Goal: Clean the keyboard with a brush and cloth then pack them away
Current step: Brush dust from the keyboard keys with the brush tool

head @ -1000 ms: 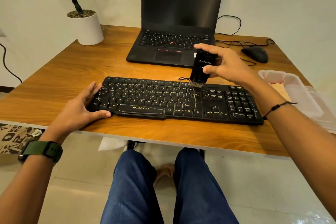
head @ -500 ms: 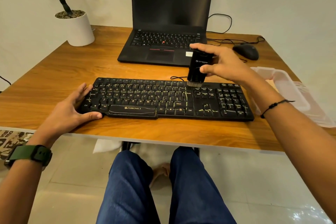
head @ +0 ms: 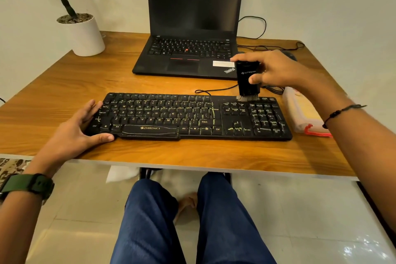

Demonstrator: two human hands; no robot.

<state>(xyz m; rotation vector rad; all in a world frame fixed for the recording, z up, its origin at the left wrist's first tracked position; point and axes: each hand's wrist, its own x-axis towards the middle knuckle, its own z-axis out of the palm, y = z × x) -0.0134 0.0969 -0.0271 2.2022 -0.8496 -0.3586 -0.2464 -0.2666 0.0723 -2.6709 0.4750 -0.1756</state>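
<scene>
One wooden desk (head: 64, 92) carried one open laptop (head: 192, 27), screen dark, and in front of it one black keyboard (head: 192, 118). Since the preceding frames the brush (head: 248, 81) had travelled rightward along the keyboard's top row, from above the main key block to above the navigation keys, bristles touching the far edge. The right hand (head: 278, 70) pinched the brush upright between thumb and fingers. The left hand (head: 79, 133), fingers straight, remained braced against the keyboard's left end. One clear plastic box (head: 304, 113) lay beside the right end; one potted plant (head: 85, 34) stood far left.
</scene>
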